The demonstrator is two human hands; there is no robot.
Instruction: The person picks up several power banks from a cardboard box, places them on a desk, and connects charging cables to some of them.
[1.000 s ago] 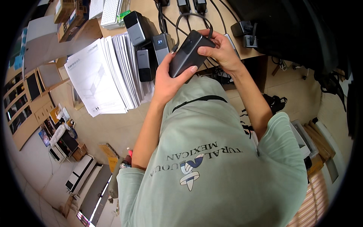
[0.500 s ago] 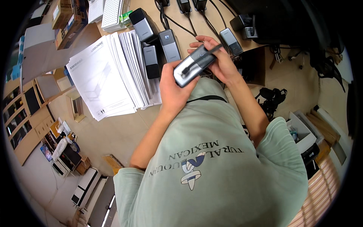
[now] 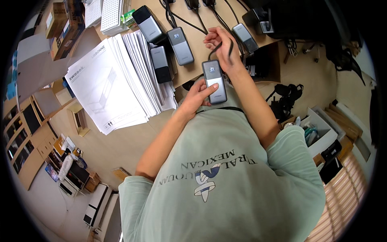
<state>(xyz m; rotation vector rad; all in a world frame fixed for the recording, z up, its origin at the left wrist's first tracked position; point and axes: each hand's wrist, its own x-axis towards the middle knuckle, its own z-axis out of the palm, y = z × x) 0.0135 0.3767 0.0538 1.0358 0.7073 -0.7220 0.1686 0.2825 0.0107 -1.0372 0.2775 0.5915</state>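
In my left hand (image 3: 197, 96) I hold a grey power bank (image 3: 218, 93), its long side upright and its small display lit at the top. My thumb lies across its front, with the fingers behind it. A short flat black cable (image 3: 213, 51) curves up from the power bank's top end to my right hand (image 3: 226, 50). The fingers of that hand are loosely curled around the cable, and a dark strip of it crosses the hand. Beyond my left hand stand more grey power banks (image 3: 181, 48) on the table, one with a lit display and cables plugged in.
A thick stack of printed sheets (image 3: 94, 88) lies at the table's left edge. Another power bank (image 3: 245, 38) with a cable is right of my right hand. Chargers (image 3: 192, 4), white trays (image 3: 115, 16) and cardboard boxes (image 3: 66, 38) are farther back.
My left hand has turned the power bank from tilted to upright, its display side now showing. My right hand has come off its body and lifted away, with the cable stretching between them.
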